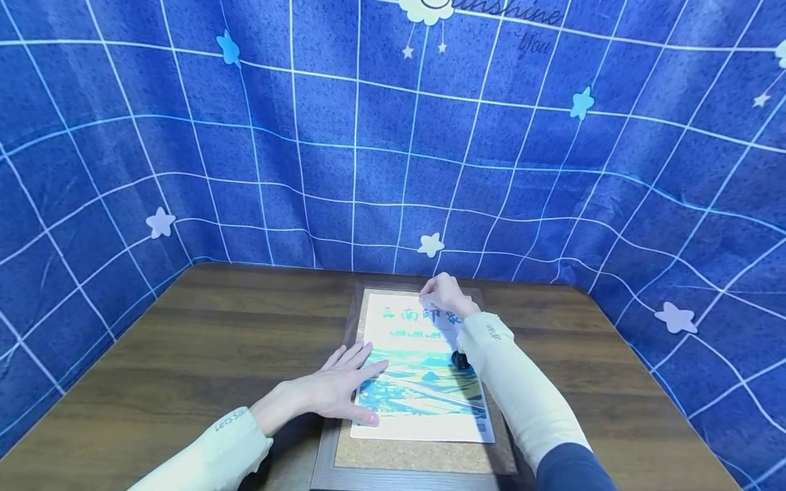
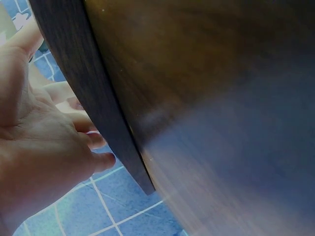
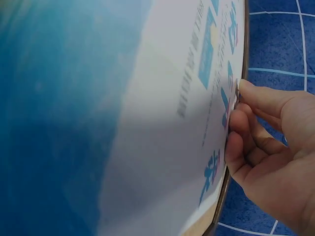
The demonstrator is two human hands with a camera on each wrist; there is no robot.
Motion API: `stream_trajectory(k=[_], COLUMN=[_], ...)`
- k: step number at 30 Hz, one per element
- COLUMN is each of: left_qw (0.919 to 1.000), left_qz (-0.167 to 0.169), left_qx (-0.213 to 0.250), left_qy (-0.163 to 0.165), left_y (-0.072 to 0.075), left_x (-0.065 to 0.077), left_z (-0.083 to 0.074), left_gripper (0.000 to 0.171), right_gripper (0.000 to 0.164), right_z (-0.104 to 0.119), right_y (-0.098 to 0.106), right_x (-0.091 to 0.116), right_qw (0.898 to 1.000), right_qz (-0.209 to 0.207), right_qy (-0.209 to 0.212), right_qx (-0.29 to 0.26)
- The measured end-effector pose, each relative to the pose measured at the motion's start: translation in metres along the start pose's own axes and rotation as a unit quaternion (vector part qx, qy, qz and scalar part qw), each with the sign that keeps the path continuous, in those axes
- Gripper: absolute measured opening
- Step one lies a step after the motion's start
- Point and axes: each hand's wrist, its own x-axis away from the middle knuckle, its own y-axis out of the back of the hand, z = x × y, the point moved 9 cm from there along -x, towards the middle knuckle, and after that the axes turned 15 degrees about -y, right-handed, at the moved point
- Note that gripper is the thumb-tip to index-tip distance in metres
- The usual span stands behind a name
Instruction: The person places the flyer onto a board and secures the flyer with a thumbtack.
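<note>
A printed poster (image 1: 424, 426) with blue-green landscape and large lettering lies on a framed cork board (image 1: 417, 458). My left hand (image 1: 331, 389) rests with spread, straight fingers on the poster's left edge and the board's frame. In the left wrist view, the dark board frame (image 2: 93, 93) hides part of the fingers. At the poster's top edge is my right hand (image 1: 447, 294), its fingers curled. In the right wrist view, its thumb and forefinger pinch a small pin-like thing (image 3: 238, 92) against the poster; the fingertips hide most of it.
The board lies on a dark brown wooden table (image 1: 245, 320). A blue curtain (image 1: 381, 170) with white grid lines and stars hangs behind the table and along its sides. On the right wrist sits a small black device (image 1: 460, 360).
</note>
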Motion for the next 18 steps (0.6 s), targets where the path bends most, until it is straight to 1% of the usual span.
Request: stream_trajectory(k=[4,13,18], left_qw=[1.0000,0.9999,0.9999], left_qz=[0.001,0.005,0.005], left_qx=[0.001,0.001,0.005], left_qy=[0.004,0.009,0.009], left_y=[-0.0004,-0.0021,-0.0020], left_x=[0.0001,-0.0003,-0.0003], left_z=[0.0011,0.0035,0.0026], left_gripper=[0.092,0.093,0.093], right_gripper=[0.009,0.008,0.007], right_z=[0.0006,0.0041,0.0048], right_y=[0.0012,-0.0003,0.0009], right_x=[-0.0013,-0.0044,-0.0054], right_qw=[1.000,0.998,0.998], right_qz=[-0.010,-0.042,-0.048], right_qy=[0.010,0.038,0.035], right_qx=[0.001,0.032,0.036])
